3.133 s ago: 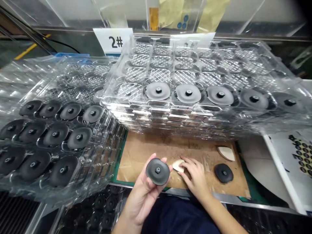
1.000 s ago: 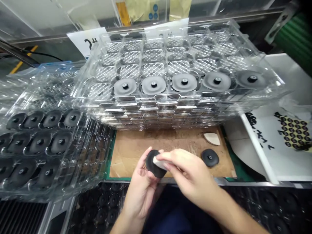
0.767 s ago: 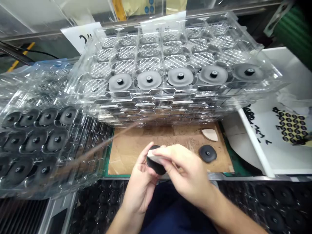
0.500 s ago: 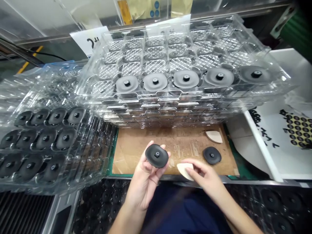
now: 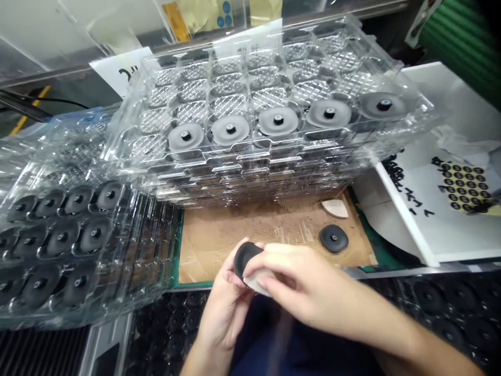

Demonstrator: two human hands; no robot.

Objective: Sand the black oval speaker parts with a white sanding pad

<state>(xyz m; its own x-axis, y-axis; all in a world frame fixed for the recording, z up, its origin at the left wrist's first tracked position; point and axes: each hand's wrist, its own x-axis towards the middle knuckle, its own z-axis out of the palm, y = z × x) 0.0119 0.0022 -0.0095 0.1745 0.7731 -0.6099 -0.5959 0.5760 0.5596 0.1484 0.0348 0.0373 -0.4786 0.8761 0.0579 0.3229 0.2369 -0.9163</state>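
- At 12 o'clock, clear acrylic panels (image 5: pixel 129 26) stand against a pale wall, with yellow paper notes (image 5: pixel 203 15) behind them.
- At 11 o'clock, a white card sign (image 5: pixel 105 70) with black lettering stands by a steel rail (image 5: pixel 58 70).
- At 10 o'clock, a yellow floor stripe (image 5: pixel 29 107) runs beneath a black cable (image 5: pixel 62 101).
- At 1 o'clock, a green corrugated panel (image 5: pixel 462 42) rises.
- At 8 o'clock, a dark louvred vent (image 5: pixel 39 355) shows.

Left hand (image 5: pixel 223 313) and right hand (image 5: pixel 309 279) bare, with slim fingers and short nails. Forearms (image 5: pixel 410 329) also bare, running out past the lower frame edge. Dark navy garment (image 5: pixel 301 347), matte fabric, occupies the lower middle of the view between the arms.
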